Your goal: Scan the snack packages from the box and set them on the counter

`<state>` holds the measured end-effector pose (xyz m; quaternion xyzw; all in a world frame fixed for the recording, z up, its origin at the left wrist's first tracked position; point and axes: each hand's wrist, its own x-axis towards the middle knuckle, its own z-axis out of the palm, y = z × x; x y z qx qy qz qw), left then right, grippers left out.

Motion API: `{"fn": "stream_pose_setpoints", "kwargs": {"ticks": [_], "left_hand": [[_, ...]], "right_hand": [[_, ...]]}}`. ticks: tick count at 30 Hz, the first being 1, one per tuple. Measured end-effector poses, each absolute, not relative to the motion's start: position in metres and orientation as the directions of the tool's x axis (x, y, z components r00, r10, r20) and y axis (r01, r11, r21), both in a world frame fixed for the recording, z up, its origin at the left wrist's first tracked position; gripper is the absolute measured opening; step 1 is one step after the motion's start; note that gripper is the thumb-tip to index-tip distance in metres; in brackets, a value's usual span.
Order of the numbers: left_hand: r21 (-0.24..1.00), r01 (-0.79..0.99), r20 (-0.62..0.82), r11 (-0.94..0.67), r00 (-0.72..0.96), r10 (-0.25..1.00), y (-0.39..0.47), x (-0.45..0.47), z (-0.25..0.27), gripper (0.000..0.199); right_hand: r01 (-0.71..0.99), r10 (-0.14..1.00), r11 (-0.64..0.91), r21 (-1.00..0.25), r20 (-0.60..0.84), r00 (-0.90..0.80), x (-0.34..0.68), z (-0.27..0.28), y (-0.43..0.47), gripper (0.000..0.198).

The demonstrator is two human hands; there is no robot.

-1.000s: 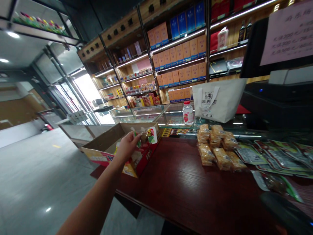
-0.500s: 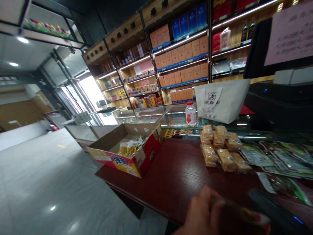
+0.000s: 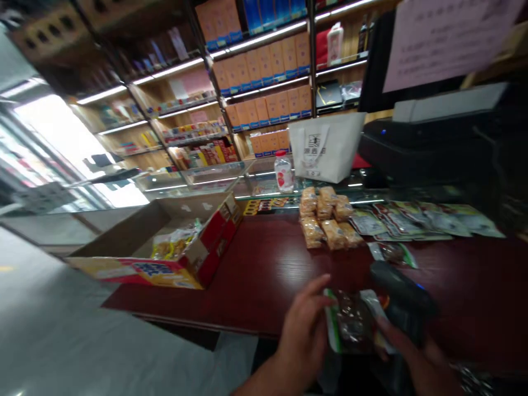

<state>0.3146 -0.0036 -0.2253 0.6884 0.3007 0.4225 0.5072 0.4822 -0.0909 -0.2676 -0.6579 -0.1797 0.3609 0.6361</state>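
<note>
A flat clear snack packet with dark brown contents and a green edge is held low in front of me, over the desk's near edge. My left hand grips its left side, with the index finger stretched along the top. At its whitish right end, my right hand pinches the packet. Just behind my right hand stands a black barcode scanner with a small blue light; whether the hand touches its handle I cannot tell. A similar snack packet lies on the desk beyond the scanner.
Wrapped bread-like packs sit in two rows, with flat green-and-white packets to their right. An open carton holding yellow snack packets is at left. Behind stand a bottle, a tote bag and a dark machine.
My view has turned right and down. Both hands now show on the packet, where one blurred hand showed before. The carton and desk goods appear further left.
</note>
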Motion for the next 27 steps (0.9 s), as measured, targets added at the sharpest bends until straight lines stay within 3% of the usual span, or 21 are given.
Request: {"fn": "stream_pose_setpoints", "kwargs": {"ticks": [3, 5, 8, 14, 23, 27], "left_hand": [[0.995, -0.101, 0.041, -0.002, 0.387, 0.921, 0.003, 0.316, -0.223, 0.034], [0.965, -0.134, -0.148, 0.227, 0.44, 0.886, 0.007, 0.318, -0.226, 0.04], [0.903, -0.128, -0.294, 0.41, 0.512, 0.807, 0.006, 0.321, -0.231, 0.045], [0.89, -0.083, -0.298, 0.449, 0.639, 0.709, -0.001, 0.327, -0.235, 0.044], [0.9, -0.07, -0.32, 0.43, 0.566, 0.76, 0.006, 0.33, -0.229, 0.036], [0.894, -0.082, -0.322, 0.441, 0.565, 0.76, 0.009, 0.328, -0.23, 0.038]], "right_hand": [[-0.351, 0.675, -0.081, -0.933, -0.31, 0.669, 0.478, -0.258, -0.088, 0.054], [-0.505, 0.65, 0.003, -0.863, -0.382, 0.657, 0.471, -0.252, -0.083, 0.058], [-0.557, 0.648, 0.079, -0.827, -0.382, 0.659, 0.466, -0.248, -0.079, 0.062], [-0.539, 0.648, 0.082, -0.838, -0.366, 0.668, 0.47, -0.254, -0.078, 0.057], [-0.527, 0.673, 0.076, -0.847, -0.346, 0.653, 0.473, -0.255, -0.078, 0.051], [-0.453, 0.704, -0.012, -0.892, -0.329, 0.63, 0.477, -0.259, -0.08, 0.05]]}}
